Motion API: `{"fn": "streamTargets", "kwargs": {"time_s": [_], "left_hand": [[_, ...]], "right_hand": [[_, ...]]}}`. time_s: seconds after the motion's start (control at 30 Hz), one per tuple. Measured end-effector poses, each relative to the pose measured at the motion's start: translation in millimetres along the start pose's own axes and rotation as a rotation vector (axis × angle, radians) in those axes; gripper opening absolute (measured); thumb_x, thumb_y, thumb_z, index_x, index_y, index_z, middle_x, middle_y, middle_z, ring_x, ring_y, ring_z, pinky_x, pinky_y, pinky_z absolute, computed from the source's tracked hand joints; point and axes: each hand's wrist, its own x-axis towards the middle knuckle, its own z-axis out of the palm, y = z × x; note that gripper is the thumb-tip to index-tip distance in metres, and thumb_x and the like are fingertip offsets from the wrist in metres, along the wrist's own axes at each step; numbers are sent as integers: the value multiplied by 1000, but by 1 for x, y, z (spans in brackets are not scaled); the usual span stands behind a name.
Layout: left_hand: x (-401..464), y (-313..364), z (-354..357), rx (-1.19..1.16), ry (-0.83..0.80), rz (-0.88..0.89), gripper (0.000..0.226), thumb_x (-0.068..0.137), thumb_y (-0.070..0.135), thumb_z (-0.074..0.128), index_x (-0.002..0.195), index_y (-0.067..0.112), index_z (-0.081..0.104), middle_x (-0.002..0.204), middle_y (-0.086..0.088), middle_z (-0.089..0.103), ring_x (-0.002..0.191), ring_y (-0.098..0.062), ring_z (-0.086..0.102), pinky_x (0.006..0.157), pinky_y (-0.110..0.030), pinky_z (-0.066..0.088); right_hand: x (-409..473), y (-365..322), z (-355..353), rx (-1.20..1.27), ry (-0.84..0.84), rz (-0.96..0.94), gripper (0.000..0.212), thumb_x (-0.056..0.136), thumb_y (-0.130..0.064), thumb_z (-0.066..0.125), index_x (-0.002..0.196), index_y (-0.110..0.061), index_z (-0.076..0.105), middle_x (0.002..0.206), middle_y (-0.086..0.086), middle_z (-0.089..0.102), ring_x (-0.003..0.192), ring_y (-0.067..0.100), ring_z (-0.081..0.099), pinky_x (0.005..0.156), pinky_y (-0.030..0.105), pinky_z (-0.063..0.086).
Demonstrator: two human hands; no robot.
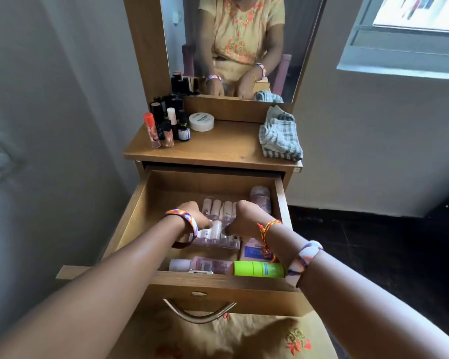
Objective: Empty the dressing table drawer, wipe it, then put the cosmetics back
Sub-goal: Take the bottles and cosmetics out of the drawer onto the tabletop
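One head-worn view only, wide-angle, looking forward and steeply down over both forearms. Close above the open drawer at centre, dressing table top just beyond, mirror far and upright, facing straight back at the camera.

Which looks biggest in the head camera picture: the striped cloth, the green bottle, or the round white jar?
1. Striped cloth
2. Green bottle, though it lies nearer the camera
3. Round white jar

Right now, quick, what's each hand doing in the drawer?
Left hand: fingers curled down onto the pack of small pink bottles, seemingly gripping it.
Right hand: curled onto the same pack from the other side, seemingly gripping it.
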Motion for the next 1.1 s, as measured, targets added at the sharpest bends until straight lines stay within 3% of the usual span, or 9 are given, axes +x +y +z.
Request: {"fn": "streamTargets", "kwargs": {"time_s": [0.07,0.13,0.27,0.37,0.47,0.6,0.83,1.0,1.1], "left_hand": [[5,-8,-1,-128,-38,-48,54,86,28,64,126,-4,47,128,-17,56,118,-30,55,93,-30,44],[9,-16,-2,-322,-62,-98,48,82,21,69,118,-7,54,117,-18,63,106,-29,61,90,-32,48],[8,-24,-11,-856,-268,-112,7,85,0,61,81,-5,62,60,-10,71,67,-22,68,72,-39,57],[-3,-22,-26,-941,-341,-7,12,89,-3,52,81,-4,60,57,-9,71,51,-17,69,51,-31,57],[-5,-21,-44,-1111,-350,66,15,92,-2,46,88,-6,60,62,-11,72,54,-18,71,52,-32,57],[-11,-8,-69,-1283,-308,97,15,93,2,45,93,-6,58,63,-13,72,54,-20,71,51,-37,57],[-6,15,-79,-1367,-165,122,14,92,5,53,81,-2,58,50,-10,68,45,-19,67,41,-33,56],[6,20,-72,-1417,-55,131,14,89,1,56,75,3,57,46,-3,66,50,-16,66,43,-26,55],[13,16,-64,-1439,82,174,11,80,-7,63,82,-1,54,74,-12,66,72,-19,60,55,-21,57]], "right_hand": [[2,-4,2,81,-24,68,37,80,-22,70,108,-1,58,103,11,63,99,25,59,77,30,48],[5,-1,5,229,-37,139,24,78,-19,72,78,-7,51,72,6,51,71,22,53,56,28,42],[2,7,6,702,-65,216,33,80,-4,69,63,-11,42,57,6,40,46,14,40,43,23,39],[-8,3,-6,851,9,145,14,79,-4,70,77,-5,56,62,5,47,51,12,43,51,24,38],[-16,-3,-23,610,215,1,41,68,-19,81,103,-6,64,70,-3,54,59,10,49,54,23,40],[-34,-18,-45,306,369,-223,50,65,-38,80,110,-22,66,117,3,60,110,20,52,95,36,42],[-25,-20,-57,279,473,-273,43,72,-22,77,114,-16,68,127,4,61,118,14,56,91,12,36],[0,-17,-51,265,487,-247,41,83,-14,66,124,-14,61,140,8,50,131,20,45,106,20,31],[15,-19,-47,181,481,-250,42,89,-9,56,130,-15,55,146,10,41,143,26,23,113,26,21]]}}
